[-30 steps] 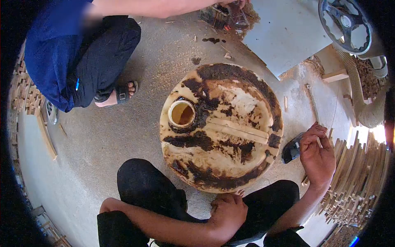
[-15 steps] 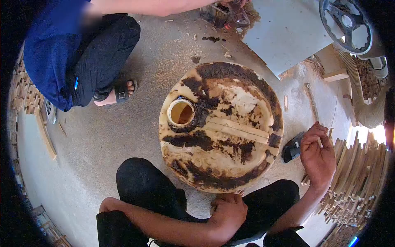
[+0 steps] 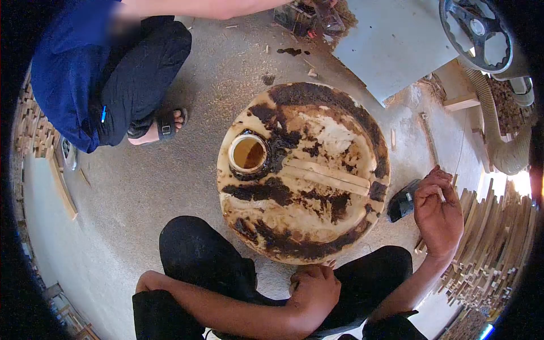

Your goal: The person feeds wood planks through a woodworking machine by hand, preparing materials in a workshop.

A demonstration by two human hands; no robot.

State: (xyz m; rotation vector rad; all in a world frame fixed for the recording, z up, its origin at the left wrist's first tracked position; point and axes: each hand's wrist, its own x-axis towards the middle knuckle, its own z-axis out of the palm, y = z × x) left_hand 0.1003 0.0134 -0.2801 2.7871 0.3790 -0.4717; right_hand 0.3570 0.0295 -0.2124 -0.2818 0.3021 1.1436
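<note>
A round cream-coloured plastic drum (image 3: 238, 215), its top smeared with dark brown stains, stands on the floor before my knees. Its round opening (image 3: 248, 153) is uncapped, with amber-brown inside, and a raised bar (image 3: 326, 177) crosses the top. My left hand (image 3: 315, 289) is curled between my knees just below the drum's near edge; its palm and fingertips are hidden. To the right of the drum, palm side up, my right hand (image 3: 437, 211) has loosely bent, closed fingers with nothing visible in them. Beyond its fingers a thin stick (image 3: 429, 139) lies on the floor.
A person in a blue shirt (image 3: 62, 96) squats at left, forearm reaching across the top towards a clear plastic container (image 3: 297, 20). A grey board (image 3: 391, 45), handwheel (image 3: 477, 27), ribbed hose (image 3: 501, 136) and stacked wood strips (image 3: 487, 243) are at right. Sawdust and scraps litter the floor.
The view has shifted very slightly. My hands and the drum stay in place; the other person's hand and the clear container at the top have moved a little.
</note>
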